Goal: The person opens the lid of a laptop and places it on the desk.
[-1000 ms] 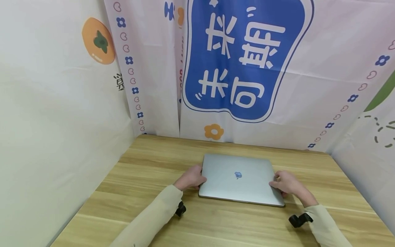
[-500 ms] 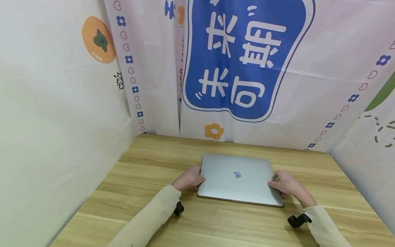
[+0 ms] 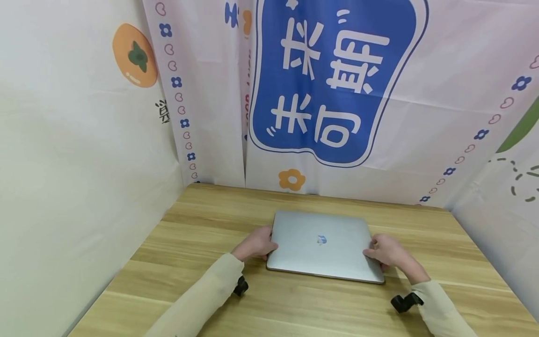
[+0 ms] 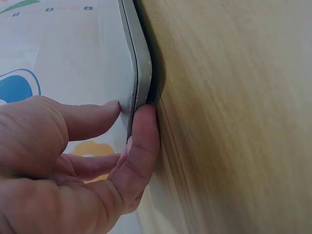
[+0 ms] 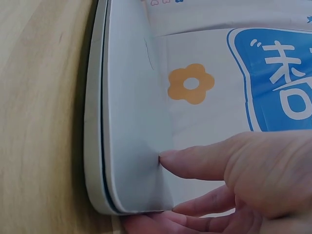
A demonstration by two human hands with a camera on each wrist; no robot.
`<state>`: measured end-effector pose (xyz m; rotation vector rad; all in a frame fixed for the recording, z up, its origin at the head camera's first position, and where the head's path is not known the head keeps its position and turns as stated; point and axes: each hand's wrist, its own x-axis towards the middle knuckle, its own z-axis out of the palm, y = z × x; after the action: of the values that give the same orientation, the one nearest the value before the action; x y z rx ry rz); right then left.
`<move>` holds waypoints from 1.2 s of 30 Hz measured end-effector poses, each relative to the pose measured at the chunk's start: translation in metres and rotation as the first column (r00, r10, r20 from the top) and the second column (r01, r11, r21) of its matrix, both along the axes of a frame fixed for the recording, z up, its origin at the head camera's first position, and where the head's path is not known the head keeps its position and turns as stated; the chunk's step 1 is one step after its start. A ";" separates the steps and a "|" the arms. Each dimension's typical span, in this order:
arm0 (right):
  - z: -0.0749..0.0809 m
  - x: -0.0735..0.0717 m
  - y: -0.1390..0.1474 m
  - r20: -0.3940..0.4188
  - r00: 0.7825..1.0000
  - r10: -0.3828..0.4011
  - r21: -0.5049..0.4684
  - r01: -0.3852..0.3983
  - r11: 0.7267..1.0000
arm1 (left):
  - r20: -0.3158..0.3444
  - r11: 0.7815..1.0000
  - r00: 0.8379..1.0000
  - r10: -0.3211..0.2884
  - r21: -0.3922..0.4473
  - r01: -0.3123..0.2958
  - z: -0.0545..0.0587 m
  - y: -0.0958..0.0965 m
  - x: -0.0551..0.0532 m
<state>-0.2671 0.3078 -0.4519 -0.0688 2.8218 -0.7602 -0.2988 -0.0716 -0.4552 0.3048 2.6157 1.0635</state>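
Note:
A closed silver laptop (image 3: 311, 252) with a logo on its lid lies flat, close over the wooden table. My left hand (image 3: 258, 242) grips its left edge, thumb on the lid and fingers curled under the base. At the opposite edge my right hand (image 3: 388, 252) pinches it the same way, thumb on top. In the left wrist view the left thumb (image 4: 95, 119) presses the lid near a rounded corner, with a fingertip beneath. The right wrist view shows the right thumb (image 5: 195, 160) on the lid of the laptop (image 5: 134, 122), the other fingers partly hidden under its edge.
The wood-grain table (image 3: 202, 224) extends around the laptop on all sides. Behind it hangs a printed cloth (image 3: 219, 117) with a large blue sign, and pale cloth walls (image 3: 84, 164) rise at the left and right. A black wrist device (image 3: 406, 302) sits at the right cuff.
The laptop has shifted slightly to the left, and both hands have moved with it, keeping their hold on its side edges.

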 end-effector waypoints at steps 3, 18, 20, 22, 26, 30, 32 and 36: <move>0.001 0.000 -0.001 -0.001 1.000 0.001 -0.006 -0.001 1.000 | 0.001 1.000 1.000 0.004 0.000 -0.004 0.001 -0.002 0.001; 0.001 0.001 -0.007 0.013 1.000 0.010 -0.025 -0.010 1.000 | 0.018 0.999 1.000 -0.003 0.039 0.002 0.001 -0.011 0.004; 0.001 0.002 -0.006 0.011 1.000 0.010 -0.024 -0.010 1.000 | 0.021 0.999 1.000 -0.007 0.049 0.006 0.001 -0.011 0.004; 0.001 0.001 -0.005 0.006 1.000 0.016 -0.017 -0.016 1.000 | 0.021 0.999 1.000 -0.014 0.052 0.013 0.000 -0.011 0.003; 0.001 0.001 -0.004 -0.004 0.999 0.036 -0.009 -0.036 0.999 | 0.023 0.997 0.999 -0.033 0.063 0.031 0.000 -0.014 0.001; 0.002 0.002 -0.003 0.000 0.999 0.047 -0.019 -0.047 0.999 | 0.017 0.997 0.998 -0.062 0.050 0.061 0.001 -0.017 0.001; 0.003 0.002 -0.002 -0.006 0.998 0.063 -0.012 -0.064 0.998 | 0.008 0.996 0.997 -0.081 0.039 0.081 0.002 -0.018 0.001; 0.005 0.004 -0.002 -0.038 0.994 0.105 0.017 -0.105 0.994 | -0.010 0.992 0.992 -0.124 0.016 0.124 0.003 -0.021 -0.001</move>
<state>-0.2627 0.3055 -0.4465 -0.2305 2.8341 -0.7222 -0.3002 -0.0922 -0.4523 0.4700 2.5596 1.0447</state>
